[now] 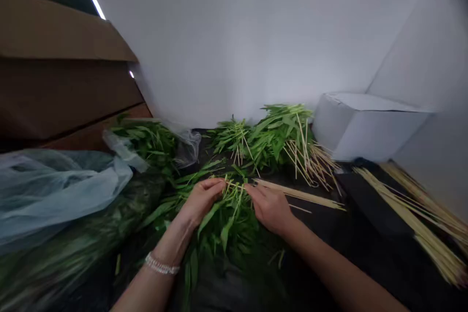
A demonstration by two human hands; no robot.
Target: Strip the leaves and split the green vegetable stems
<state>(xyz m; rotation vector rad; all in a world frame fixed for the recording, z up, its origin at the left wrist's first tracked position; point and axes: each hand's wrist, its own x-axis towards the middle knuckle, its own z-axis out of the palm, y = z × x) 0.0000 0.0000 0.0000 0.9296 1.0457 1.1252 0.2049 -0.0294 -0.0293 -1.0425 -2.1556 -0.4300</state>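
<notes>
Bracelet: a beaded bracelet is circling the left wrist, nearest to us.
Plastic bag: over at the left, a pale plastic bag is lying crumpled above blurred greenery.
Leaves: long green leaves are drooping below the hands, spreading over the dark counter.
Left hand: the left hand is pinching the thin stick near its left end, thumb against fingers.
Right hand: the right hand is gripping that same stick at the other side, fingertips bent over it.
Thin stick: it's running level between the 2 hands, green stems crossing it at the middle.
Loose sticks: a pale stick bundle is lying just beyond the right hand; more sticks are resting at far right, by a black box.
Skewered greens: 2 leafy heaps are sitting farther back, sticks poking out.
White box: a white box is standing near the pale wall.
</notes>
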